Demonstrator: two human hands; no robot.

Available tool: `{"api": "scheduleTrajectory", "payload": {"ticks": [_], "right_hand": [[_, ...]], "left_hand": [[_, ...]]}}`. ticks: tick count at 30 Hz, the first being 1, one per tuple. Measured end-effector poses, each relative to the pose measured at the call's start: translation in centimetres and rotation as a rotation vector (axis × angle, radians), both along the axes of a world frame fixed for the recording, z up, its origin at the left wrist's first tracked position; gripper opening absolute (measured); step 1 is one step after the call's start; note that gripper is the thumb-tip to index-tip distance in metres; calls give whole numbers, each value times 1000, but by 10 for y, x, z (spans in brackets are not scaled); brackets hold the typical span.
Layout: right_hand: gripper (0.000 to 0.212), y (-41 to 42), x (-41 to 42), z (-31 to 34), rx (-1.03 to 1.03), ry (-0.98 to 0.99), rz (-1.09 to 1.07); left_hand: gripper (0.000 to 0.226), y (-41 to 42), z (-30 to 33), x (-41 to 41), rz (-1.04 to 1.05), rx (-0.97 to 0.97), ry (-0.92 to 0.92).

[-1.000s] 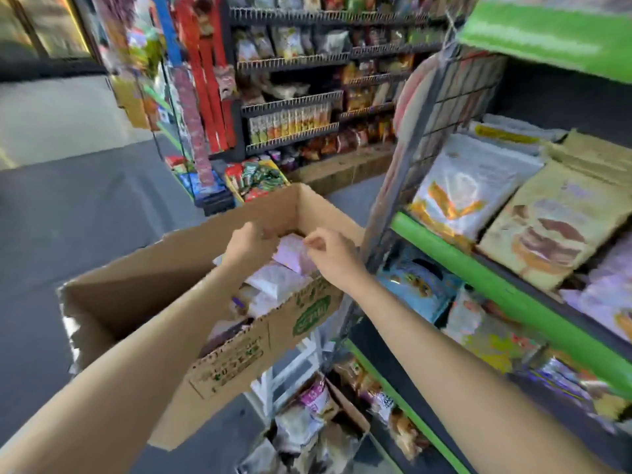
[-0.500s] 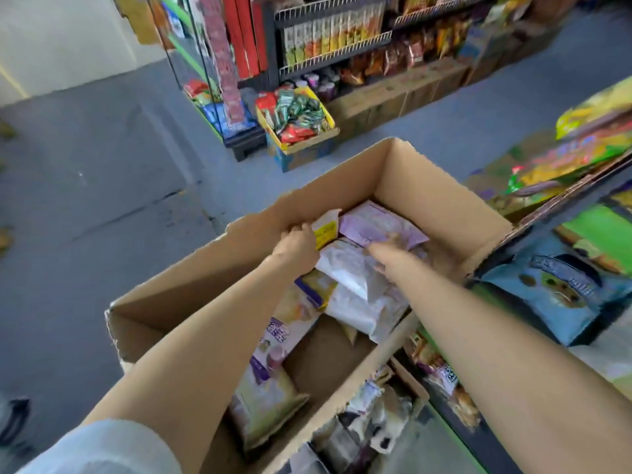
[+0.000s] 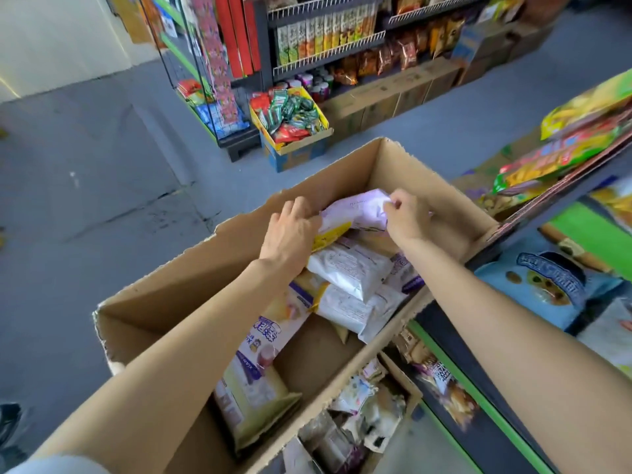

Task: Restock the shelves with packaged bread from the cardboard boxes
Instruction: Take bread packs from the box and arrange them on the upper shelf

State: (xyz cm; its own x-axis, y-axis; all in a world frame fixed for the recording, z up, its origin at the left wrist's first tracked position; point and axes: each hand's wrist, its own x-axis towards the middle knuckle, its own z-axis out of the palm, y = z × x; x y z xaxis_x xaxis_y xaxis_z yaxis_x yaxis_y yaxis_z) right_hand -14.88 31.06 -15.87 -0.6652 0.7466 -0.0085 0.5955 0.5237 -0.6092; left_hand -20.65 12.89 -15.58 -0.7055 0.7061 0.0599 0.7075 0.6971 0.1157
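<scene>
— Both hands have risen from the pile since the earlier frame, lifting a lilac bread packet (image 3: 355, 212) clear of it.

— Which way does it run?

— Head view: long axis from 8 to 2 o'clock, its yellow end low at 8. The left hand (image 3: 290, 230) grips that yellow end, fingers curled round it; the right hand (image 3: 405, 217) pinches the crinkled upper edge.

— And where?

— Above the far end of the open cardboard box (image 3: 191, 268), over glossy white packets (image 3: 349, 268). Green-edged shelf (image 3: 478, 401) at 4 o'clock.

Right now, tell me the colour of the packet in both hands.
Pale lilac packet, yellow at one end; head view.
</scene>
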Motion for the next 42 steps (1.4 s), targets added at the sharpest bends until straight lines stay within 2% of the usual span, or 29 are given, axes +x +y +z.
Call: {"api": "scheduleTrajectory", "payload": {"ticks": [4, 11, 15, 17, 19, 21, 24, 25, 27, 29, 30, 33, 36, 37, 39, 42], "right_hand": [[22, 2, 18, 60, 184, 134, 75], [15, -10, 89, 155, 145, 350, 370], [19, 1, 151, 196, 149, 532, 377], [26, 11, 194, 209, 150, 678, 348], [40, 27, 242, 215, 139, 714, 272], [50, 51, 290, 214, 0, 685, 174], [54, 82, 360, 217, -403, 756, 35], [50, 90, 384, 220, -543, 818, 6], [19, 100, 433, 224, -787, 858, -24], [33, 111, 479, 222, -931, 864, -16], [32, 117, 500, 220, -972, 890, -3], [21, 135, 556, 221, -971, 926, -46], [47, 160, 599, 220, -944, 909, -103], [44, 165, 611, 221, -930, 883, -106], [19, 172, 631, 224, -826, 900, -144], [24, 189, 653, 221, -688, 994, -246]], "left_hand": [[23, 4, 48, 14, -267, -27, 68], [32, 42, 130, 69, -397, 119, 47], [14, 65, 171, 114, -466, 245, 91], [16, 74, 195, 145, -509, 323, 104], [20, 82, 217, 179, -530, 394, 55], [18, 96, 230, 216, -578, 447, -14], [19, 125, 240, 280, -667, 442, -126], [20, 135, 240, 301, -671, 444, -159], [21, 158, 240, 338, -681, 472, -227], [21, 178, 240, 376, -681, 480, -305], [22, 189, 240, 393, -682, 503, -345], [23, 219, 247, 443, -718, 570, -492], [21, 247, 248, 480, -782, 533, -606], [21, 256, 247, 491, -800, 515, -626], [23, 270, 247, 511, -819, 482, -643], [21, 284, 246, 530, -848, 443, -636]]}}
